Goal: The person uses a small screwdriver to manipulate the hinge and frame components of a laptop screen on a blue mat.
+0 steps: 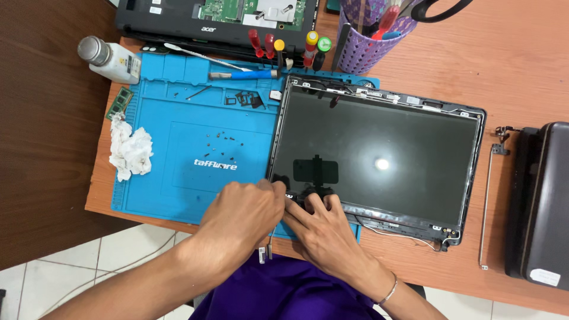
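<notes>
A laptop screen panel [379,154] with its bezel removed lies face up, partly on a blue repair mat [178,118]. My left hand [243,216] is closed at the panel's near left corner, and a thin metal tool shaft pokes out beneath it toward me. My right hand [323,228] rests beside it with fingers spread flat on the panel's lower edge. The corner itself is hidden under my hands.
Several small screws [222,139] lie loose on the mat. A crumpled tissue [129,151], a white bottle [109,58], a memory module [122,102], screwdrivers [284,50], an opened laptop base [219,18], a purple tool cup [370,29], a hinge bracket [489,195] and a dark case [542,201] surround it.
</notes>
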